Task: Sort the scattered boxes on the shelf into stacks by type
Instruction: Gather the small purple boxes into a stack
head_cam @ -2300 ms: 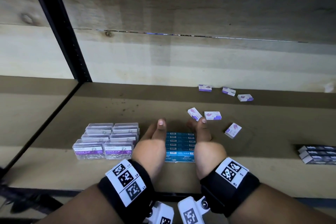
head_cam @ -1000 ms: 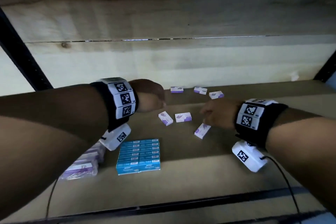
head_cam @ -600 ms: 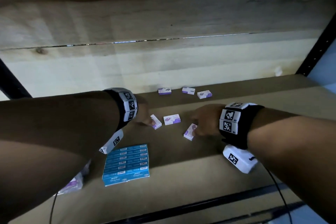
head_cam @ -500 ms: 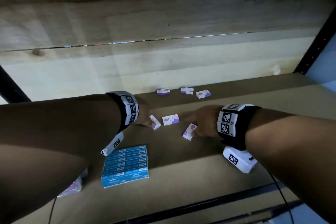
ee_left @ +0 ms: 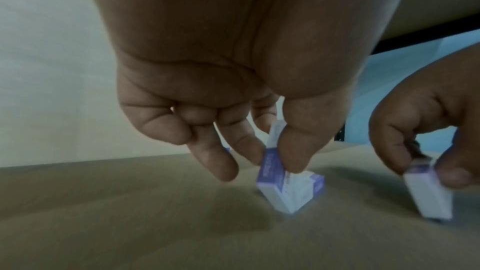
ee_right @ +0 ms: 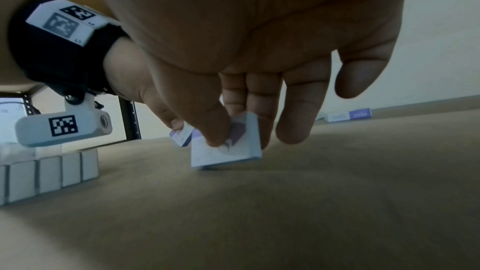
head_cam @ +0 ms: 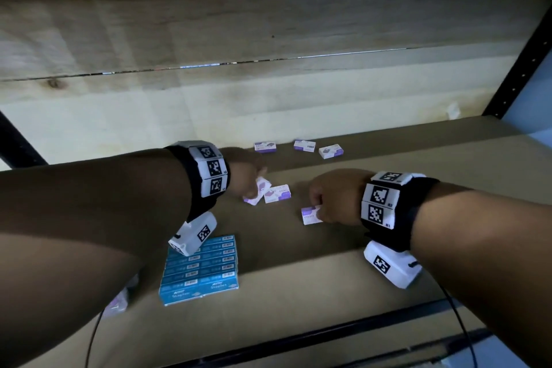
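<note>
Small white-and-purple boxes lie scattered on the brown shelf [head_cam: 388, 164]. My left hand [head_cam: 248, 179] pinches one purple box [head_cam: 257, 193] between thumb and fingers; the left wrist view shows this box [ee_left: 272, 167] tilted up on a corner. A second purple box [head_cam: 277, 193] lies flat right beside it. My right hand [head_cam: 328, 200] pinches another purple box [head_cam: 310, 215], and the right wrist view shows that box [ee_right: 233, 155] tipped up on its lower edge. Three more purple boxes [head_cam: 304, 145] lie near the back wall.
A stack of blue staples boxes [head_cam: 200, 270] stands near the shelf's front edge, below my left wrist. Clear paper-clip boxes [head_cam: 118, 303] sit further left, mostly hidden by my left arm. A black upright post [head_cam: 519, 63] bounds the shelf at the right.
Both hands left the blue stack and reached back to the purple boxes. In the last half second each hand closed on a box and tipped it up off the shelf.
</note>
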